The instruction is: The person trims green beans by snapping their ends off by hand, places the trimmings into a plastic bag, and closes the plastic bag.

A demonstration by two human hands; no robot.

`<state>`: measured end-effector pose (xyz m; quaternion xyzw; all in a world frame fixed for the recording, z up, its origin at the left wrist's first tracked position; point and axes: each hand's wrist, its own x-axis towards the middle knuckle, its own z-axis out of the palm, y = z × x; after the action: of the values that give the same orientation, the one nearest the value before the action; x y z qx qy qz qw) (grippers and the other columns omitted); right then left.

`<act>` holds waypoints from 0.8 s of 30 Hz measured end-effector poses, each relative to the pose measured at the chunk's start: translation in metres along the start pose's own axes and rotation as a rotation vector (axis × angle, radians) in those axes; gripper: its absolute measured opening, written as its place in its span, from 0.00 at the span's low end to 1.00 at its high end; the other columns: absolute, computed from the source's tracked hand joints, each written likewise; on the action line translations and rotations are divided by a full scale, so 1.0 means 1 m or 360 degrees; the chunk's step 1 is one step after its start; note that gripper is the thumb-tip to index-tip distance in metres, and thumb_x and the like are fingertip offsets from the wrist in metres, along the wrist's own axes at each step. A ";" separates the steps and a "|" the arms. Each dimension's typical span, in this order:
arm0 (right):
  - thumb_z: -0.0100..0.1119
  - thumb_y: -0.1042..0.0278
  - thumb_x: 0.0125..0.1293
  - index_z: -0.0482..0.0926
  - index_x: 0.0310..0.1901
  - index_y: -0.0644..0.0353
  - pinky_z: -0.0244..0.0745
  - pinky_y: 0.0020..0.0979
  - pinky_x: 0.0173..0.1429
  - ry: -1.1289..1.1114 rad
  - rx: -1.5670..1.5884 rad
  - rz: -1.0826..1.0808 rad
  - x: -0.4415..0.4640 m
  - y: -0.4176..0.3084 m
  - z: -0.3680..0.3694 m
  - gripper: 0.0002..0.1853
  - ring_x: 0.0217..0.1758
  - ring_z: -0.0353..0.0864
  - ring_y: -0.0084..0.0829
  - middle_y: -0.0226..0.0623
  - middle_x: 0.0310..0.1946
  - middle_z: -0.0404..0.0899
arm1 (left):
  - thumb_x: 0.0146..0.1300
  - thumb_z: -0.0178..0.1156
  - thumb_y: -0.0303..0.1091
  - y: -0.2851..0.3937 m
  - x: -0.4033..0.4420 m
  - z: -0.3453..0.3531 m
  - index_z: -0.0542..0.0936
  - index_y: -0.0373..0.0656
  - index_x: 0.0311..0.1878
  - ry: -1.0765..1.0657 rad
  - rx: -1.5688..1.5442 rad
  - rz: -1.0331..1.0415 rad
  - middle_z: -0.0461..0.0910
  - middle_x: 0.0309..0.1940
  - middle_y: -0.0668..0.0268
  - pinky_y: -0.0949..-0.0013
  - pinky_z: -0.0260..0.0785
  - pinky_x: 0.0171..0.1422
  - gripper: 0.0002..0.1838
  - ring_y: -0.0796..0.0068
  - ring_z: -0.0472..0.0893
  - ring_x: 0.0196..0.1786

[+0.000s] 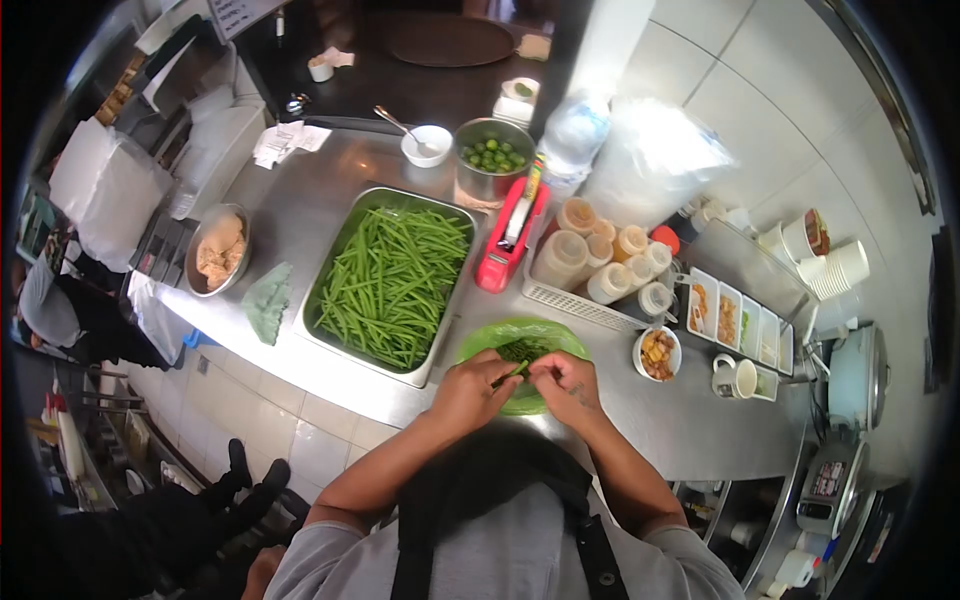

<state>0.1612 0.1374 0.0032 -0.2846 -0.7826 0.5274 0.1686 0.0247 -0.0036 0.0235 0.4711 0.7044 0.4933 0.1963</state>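
Note:
Over a bowl lined with a green plastic bag (472, 345), my two hands are close together. My left hand (476, 390) is closed around a green bean (519, 369), whose end sticks out toward the right. My right hand (565, 385) is pinched just beside that end; what sits between its fingertips is too small to make out. Dark green bits (522, 350) lie inside the lined bowl. To the left, a deep steel pan (308, 322) holds a heap of green beans (392, 280).
Behind the lined bowl are a red dispenser (494, 268) and a basket (570, 300) of sauce bottles. A pot (490, 186) of small green fruit stands at the back. Right are a bowl (657, 355) of chopped food and a mug (735, 378); left, a cloth (267, 303) and steel bowl (196, 270).

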 end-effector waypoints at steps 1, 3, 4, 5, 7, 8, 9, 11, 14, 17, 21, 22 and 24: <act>0.61 0.73 0.64 0.83 0.36 0.64 0.72 0.25 0.31 -0.0021 0.0017 -0.0023 0.000 0.004 -0.001 0.05 0.24 0.76 0.20 0.34 0.25 0.82 | 0.59 0.69 0.29 0.001 0.001 -0.008 0.85 0.39 0.43 0.0023 0.0026 -0.0005 0.80 0.32 0.57 0.57 0.73 0.37 0.10 0.53 0.81 0.34; 0.60 0.72 0.64 0.80 0.31 0.63 0.72 0.30 0.30 0.0030 -0.0107 -0.0020 -0.001 0.015 -0.006 0.05 0.20 0.75 0.29 0.35 0.20 0.77 | 0.58 0.70 0.30 0.003 0.004 -0.025 0.86 0.39 0.42 0.0170 0.0144 -0.0011 0.80 0.31 0.57 0.59 0.73 0.36 0.10 0.54 0.81 0.33; 0.60 0.72 0.64 0.80 0.31 0.63 0.72 0.30 0.30 0.0013 -0.0092 -0.0043 -0.003 0.022 -0.007 0.05 0.20 0.75 0.29 0.35 0.20 0.77 | 0.58 0.70 0.30 -0.002 0.006 -0.035 0.86 0.39 0.42 0.0235 0.0135 -0.0084 0.80 0.30 0.57 0.60 0.73 0.35 0.10 0.56 0.81 0.31; 0.61 0.72 0.63 0.79 0.31 0.63 0.72 0.32 0.30 -0.0016 -0.0276 -0.0004 -0.005 0.029 -0.008 0.05 0.22 0.76 0.32 0.37 0.22 0.77 | 0.58 0.70 0.30 -0.009 0.010 -0.048 0.86 0.39 0.42 0.0253 0.0153 -0.0084 0.80 0.30 0.57 0.60 0.73 0.35 0.10 0.56 0.81 0.31; 0.62 0.72 0.63 0.78 0.32 0.63 0.72 0.33 0.29 -0.0043 -0.0467 0.0026 -0.003 0.023 -0.005 0.05 0.24 0.76 0.36 0.38 0.24 0.77 | 0.60 0.70 0.31 -0.020 0.024 -0.076 0.86 0.36 0.44 0.0488 0.0444 0.0062 0.80 0.29 0.59 0.65 0.71 0.32 0.11 0.63 0.79 0.27; 0.62 0.71 0.63 0.79 0.35 0.62 0.73 0.35 0.33 0.0007 -0.0401 -0.0100 -0.005 0.011 -0.002 0.04 0.29 0.78 0.39 0.40 0.29 0.78 | 0.60 0.70 0.32 -0.023 0.032 -0.090 0.86 0.36 0.44 0.0544 0.0544 0.0026 0.80 0.29 0.59 0.64 0.72 0.33 0.12 0.62 0.79 0.28; 0.63 0.71 0.63 0.79 0.39 0.62 0.75 0.37 0.36 0.0056 -0.0336 -0.0219 -0.006 0.004 0.000 0.06 0.34 0.79 0.41 0.43 0.33 0.79 | 0.60 0.70 0.33 -0.025 0.042 -0.105 0.86 0.36 0.43 0.0595 0.0640 -0.0014 0.81 0.29 0.59 0.63 0.73 0.34 0.12 0.61 0.80 0.28; 0.63 0.71 0.63 0.79 0.43 0.62 0.75 0.39 0.41 -0.0016 -0.0422 -0.0271 -0.004 0.004 -0.001 0.08 0.40 0.79 0.44 0.45 0.38 0.79 | 0.59 0.71 0.33 -0.051 0.059 -0.126 0.86 0.38 0.46 0.0619 0.0821 -0.0105 0.82 0.34 0.57 0.62 0.74 0.36 0.14 0.60 0.81 0.30; 0.62 0.72 0.62 0.80 0.46 0.63 0.75 0.41 0.49 -0.0107 -0.0566 -0.0381 0.002 0.014 -0.002 0.11 0.46 0.79 0.48 0.47 0.42 0.79 | 0.59 0.71 0.34 -0.059 0.070 -0.134 0.85 0.40 0.49 0.0756 0.0867 0.0011 0.82 0.40 0.56 0.62 0.75 0.39 0.15 0.58 0.82 0.33; 0.61 0.74 0.62 0.81 0.46 0.64 0.75 0.43 0.54 -0.0132 -0.0645 -0.0418 0.007 0.017 0.001 0.11 0.48 0.79 0.49 0.48 0.41 0.80 | 0.59 0.71 0.33 -0.025 0.057 -0.095 0.84 0.41 0.51 0.0431 0.0476 -0.0066 0.82 0.44 0.55 0.61 0.76 0.42 0.17 0.56 0.83 0.38; 0.57 0.73 0.64 0.81 0.42 0.63 0.76 0.44 0.51 -0.0204 -0.0969 -0.0395 0.014 0.022 0.005 0.07 0.44 0.81 0.49 0.48 0.38 0.82 | 0.62 0.66 0.36 -0.036 0.028 -0.012 0.83 0.41 0.53 -0.0447 0.0402 0.0145 0.81 0.50 0.56 0.56 0.73 0.59 0.18 0.54 0.80 0.57; 0.55 0.73 0.65 0.81 0.40 0.62 0.77 0.45 0.50 -0.0244 -0.1178 -0.0291 0.015 0.022 0.005 0.06 0.42 0.82 0.49 0.48 0.37 0.82 | 0.62 0.66 0.36 -0.042 0.024 0.000 0.83 0.41 0.53 -0.0445 0.0394 0.0147 0.81 0.50 0.56 0.56 0.73 0.59 0.18 0.54 0.80 0.57; 0.53 0.73 0.66 0.81 0.39 0.62 0.77 0.45 0.49 -0.0227 -0.1275 -0.0152 0.016 0.026 0.006 0.06 0.41 0.82 0.49 0.48 0.36 0.82 | 0.64 0.63 0.38 -0.048 0.020 0.018 0.80 0.39 0.58 -0.0732 0.0674 0.0036 0.77 0.59 0.54 0.53 0.67 0.68 0.21 0.52 0.75 0.63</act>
<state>0.1525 0.1504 -0.0231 -0.2539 -0.9481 0.1909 0.0141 0.0057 0.0191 -0.0229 0.6086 0.7233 0.2183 0.2426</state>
